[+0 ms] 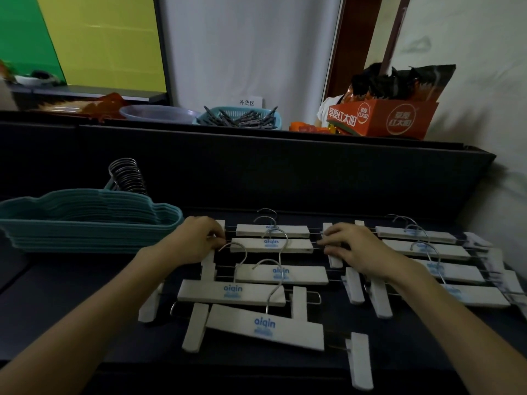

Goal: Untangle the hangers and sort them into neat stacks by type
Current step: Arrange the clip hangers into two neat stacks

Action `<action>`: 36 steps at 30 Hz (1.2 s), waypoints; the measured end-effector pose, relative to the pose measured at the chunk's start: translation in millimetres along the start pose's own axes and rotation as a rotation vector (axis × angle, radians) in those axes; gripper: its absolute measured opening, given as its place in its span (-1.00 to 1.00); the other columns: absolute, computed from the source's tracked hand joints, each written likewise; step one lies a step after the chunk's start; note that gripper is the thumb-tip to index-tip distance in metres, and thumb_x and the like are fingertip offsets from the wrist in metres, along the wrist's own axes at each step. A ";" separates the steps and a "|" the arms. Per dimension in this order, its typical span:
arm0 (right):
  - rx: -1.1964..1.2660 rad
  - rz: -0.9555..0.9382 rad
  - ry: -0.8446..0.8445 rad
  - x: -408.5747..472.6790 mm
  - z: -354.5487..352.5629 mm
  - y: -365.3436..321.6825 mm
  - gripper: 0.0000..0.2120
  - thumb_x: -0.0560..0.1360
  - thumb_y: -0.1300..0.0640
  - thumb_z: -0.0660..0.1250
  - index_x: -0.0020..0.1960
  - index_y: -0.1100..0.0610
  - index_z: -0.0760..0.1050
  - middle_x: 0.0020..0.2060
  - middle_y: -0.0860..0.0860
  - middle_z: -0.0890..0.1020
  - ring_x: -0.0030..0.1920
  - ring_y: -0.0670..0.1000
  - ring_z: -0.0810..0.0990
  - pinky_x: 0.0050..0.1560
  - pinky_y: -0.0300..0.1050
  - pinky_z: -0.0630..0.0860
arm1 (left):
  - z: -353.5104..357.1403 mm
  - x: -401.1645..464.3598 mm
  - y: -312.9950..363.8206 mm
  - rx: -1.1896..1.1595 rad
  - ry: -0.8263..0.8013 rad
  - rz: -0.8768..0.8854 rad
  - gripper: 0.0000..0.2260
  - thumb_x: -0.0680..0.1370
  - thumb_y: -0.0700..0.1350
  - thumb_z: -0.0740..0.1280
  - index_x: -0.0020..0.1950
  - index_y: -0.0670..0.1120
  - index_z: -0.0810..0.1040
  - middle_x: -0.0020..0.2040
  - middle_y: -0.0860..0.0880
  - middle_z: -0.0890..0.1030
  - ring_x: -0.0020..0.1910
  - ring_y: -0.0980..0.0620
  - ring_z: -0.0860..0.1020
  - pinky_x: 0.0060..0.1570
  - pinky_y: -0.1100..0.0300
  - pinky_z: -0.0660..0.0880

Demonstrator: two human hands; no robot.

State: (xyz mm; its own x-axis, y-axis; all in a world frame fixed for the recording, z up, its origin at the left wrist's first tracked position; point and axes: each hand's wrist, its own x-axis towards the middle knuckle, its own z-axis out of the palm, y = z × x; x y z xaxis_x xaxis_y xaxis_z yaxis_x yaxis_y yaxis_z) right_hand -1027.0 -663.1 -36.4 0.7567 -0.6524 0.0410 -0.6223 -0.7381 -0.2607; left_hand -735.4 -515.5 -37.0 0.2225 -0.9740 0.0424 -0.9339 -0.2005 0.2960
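Teal hangers (85, 223) sit stacked at my far left on the dark table (71, 280), their metal hooks bunched behind them. Just right of that stack my left hand (194, 240) curls its fingers around the wire end of a white clip hanger (272, 245), while my right hand (352, 249) rests with bent fingers on the other end, though I cannot tell whether it truly grasps. More white clip hangers lie loosely overlapped below between my arms. Farther right, a neater row of white hangers (445, 269) lies stepped toward the table's edge.
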 end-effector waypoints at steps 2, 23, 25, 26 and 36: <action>-0.023 0.016 -0.024 2.0 0.3 0.9 -0.71 0.56 0.03 0.28 0.28 -0.10 0.51 0.27 -0.12 0.43 0.29 -0.07 0.37 0.31 -0.10 0.36 | 1.3 -0.4 -2.4 -0.041 0.002 0.000 -0.90 0.53 -0.04 0.37 0.00 0.00 0.63 0.00 0.06 0.59 0.00 0.08 0.54 0.07 0.15 0.49; -0.020 -0.019 -0.121 3.6 -3.4 -10.2 -0.60 0.61 0.20 0.18 0.34 -0.20 0.42 0.36 -0.07 0.32 0.33 -0.04 0.26 0.26 -0.24 0.28 | 10.7 2.3 2.8 0.019 0.103 -0.029 -0.76 0.48 0.01 0.43 0.12 0.02 0.58 0.13 -0.01 0.53 0.12 -0.02 0.50 0.09 0.11 0.47; -0.022 -0.006 -0.103 4.3 -3.3 -11.0 -0.62 0.60 0.15 0.21 0.33 -0.21 0.43 0.37 -0.05 0.32 0.37 0.00 0.27 0.34 -0.12 0.30 | 10.2 -0.2 1.4 0.003 0.116 -0.016 -0.76 0.49 0.02 0.41 0.13 0.01 0.58 0.13 0.00 0.54 0.12 -0.01 0.50 0.09 0.12 0.47; -0.021 -0.005 -0.084 4.2 -3.5 -12.6 -0.63 0.60 0.12 0.22 0.33 -0.21 0.43 0.37 -0.05 0.33 0.37 0.01 0.28 0.35 -0.08 0.30 | 10.1 -2.1 1.2 -0.013 0.134 0.005 -0.79 0.50 0.00 0.40 0.12 0.01 0.59 0.12 0.00 0.55 0.11 -0.01 0.51 0.09 0.13 0.47; 0.130 -0.114 0.000 -32.6 9.6 -50.4 -0.66 0.42 -0.15 0.40 0.18 -0.15 0.55 0.07 -0.30 0.45 0.12 -0.29 0.41 0.11 -0.50 0.30 | -1.8 -49.3 22.4 -0.087 0.038 0.304 -0.44 0.43 0.46 0.08 0.20 0.15 0.54 0.26 0.11 0.49 0.27 0.12 0.40 0.31 0.00 0.36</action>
State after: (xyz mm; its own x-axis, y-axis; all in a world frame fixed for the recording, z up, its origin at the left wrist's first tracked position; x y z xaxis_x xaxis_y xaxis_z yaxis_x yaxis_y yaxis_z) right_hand -1018.4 -603.0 -33.9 0.8212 -0.5654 0.0773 -0.5008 -0.7790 -0.3772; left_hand -766.8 -471.8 -30.8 -0.0511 -0.9830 0.1762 -0.9322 0.1103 0.3447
